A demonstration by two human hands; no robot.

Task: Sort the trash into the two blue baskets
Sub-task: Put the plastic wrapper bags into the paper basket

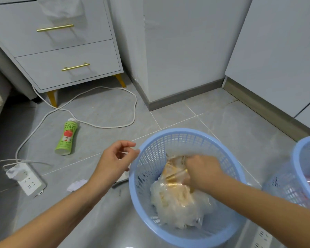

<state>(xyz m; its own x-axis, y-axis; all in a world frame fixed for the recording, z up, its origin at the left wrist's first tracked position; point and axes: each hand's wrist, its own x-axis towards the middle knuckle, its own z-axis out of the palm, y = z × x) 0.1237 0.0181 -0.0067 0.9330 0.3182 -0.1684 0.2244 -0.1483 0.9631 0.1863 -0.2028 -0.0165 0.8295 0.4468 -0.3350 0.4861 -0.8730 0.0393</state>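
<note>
A blue mesh basket point(149, 158) stands on the floor in front of me and holds crumpled clear and gold plastic wrappers point(177, 199). My right hand point(202, 169) is inside it, fingers closed on the gold-striped clear wrapper. Just left of the rim hovers my left hand point(115, 158), fingers loosely curled and apart, holding nothing. A second blue basket point(301, 158) sits at the right edge with something pink inside. A green juice bottle point(67, 138) lies on the tiles to the left. A crumpled white paper scrap point(77, 185) lies beside my left forearm.
A white power strip point(28, 179) with a long white cable point(115, 125) lies at the left. A grey drawer cabinet point(61, 51) on gold legs stands behind. White walls and a corner pillar point(183, 59) close the back. A dark thin object point(120, 183) lies beside the basket.
</note>
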